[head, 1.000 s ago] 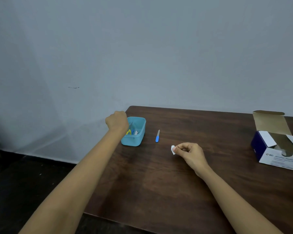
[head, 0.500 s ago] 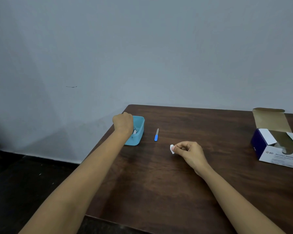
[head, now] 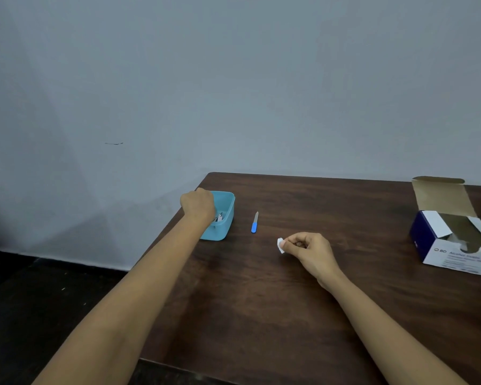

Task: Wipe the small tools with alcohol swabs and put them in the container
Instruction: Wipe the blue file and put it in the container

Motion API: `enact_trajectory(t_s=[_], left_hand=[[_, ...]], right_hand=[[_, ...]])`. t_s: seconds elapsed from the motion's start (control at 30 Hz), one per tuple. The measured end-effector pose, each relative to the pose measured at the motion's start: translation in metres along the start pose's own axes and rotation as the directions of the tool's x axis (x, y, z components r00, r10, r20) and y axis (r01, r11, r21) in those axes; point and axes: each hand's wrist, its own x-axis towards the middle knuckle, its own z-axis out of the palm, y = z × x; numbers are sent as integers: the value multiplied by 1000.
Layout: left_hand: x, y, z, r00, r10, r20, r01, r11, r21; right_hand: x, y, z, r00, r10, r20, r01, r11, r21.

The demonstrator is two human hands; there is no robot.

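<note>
Blue file point(head: 254, 223) between teal container point(head: 220, 232) and swab point(head: 280, 245)

Left hand point(head: 197, 202) over container point(head: 218, 232), right hand point(head: 309, 250) pinching swab point(head: 280, 245)

Bare left hand point(head: 197, 202) and right hand point(head: 308, 250) on long bare forearms point(head: 139, 287).

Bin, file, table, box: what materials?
Bin: likely plastic; uniform light blue, smooth, with rounded moulded corners. File: grey blade, probably metal, with a blue handle that may be plastic; too small to be sure. Table: dark brown wood or wood-look laminate, with visible grain and a faint sheen. Box: printed cardboard, raw brown inside the open flap.
</note>
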Motion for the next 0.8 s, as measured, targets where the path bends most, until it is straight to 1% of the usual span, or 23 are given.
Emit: enact_trajectory(t_s=[0.1,0.17,0.23,0.3,0.33,0.43,0.5,0.57,0.63,0.8], left_hand=[[0,-1,-5,1000,-20,-11,19,999,-48],[2,-1,-11,996,-34,-78,26,994,-104],[2,4,-19,982,-52,-183,12,977,-215],[0,15,-26,960,-60,-272,-40,936,-349],[-3,23,-29,954,-51,-294,-74,915,-396],[-15,51,-32,963,18,-270,-145,876,-461],[-21,70,-28,975,68,-212,-157,885,-438],[-24,83,-19,981,88,-173,-145,923,-357],[-24,91,-8,983,90,-163,-134,951,-280],[-23,98,7,993,86,-84,-101,975,-197]], right_hand=[[1,0,0,1000,7,-8,-7,1000,20],[2,0,0,999,10,-33,-8,998,70],[2,1,0,997,20,-75,-10,991,133],[2,1,-1,993,26,-112,-3,980,201],[2,1,-2,992,25,-127,5,972,233],[3,1,-5,984,36,-177,27,940,340],[5,4,-7,976,74,-206,21,905,425],[9,8,-9,967,133,-218,-2,856,517],[12,11,-11,960,184,-212,-28,814,581],[14,13,-9,959,192,-210,-28,796,604]])
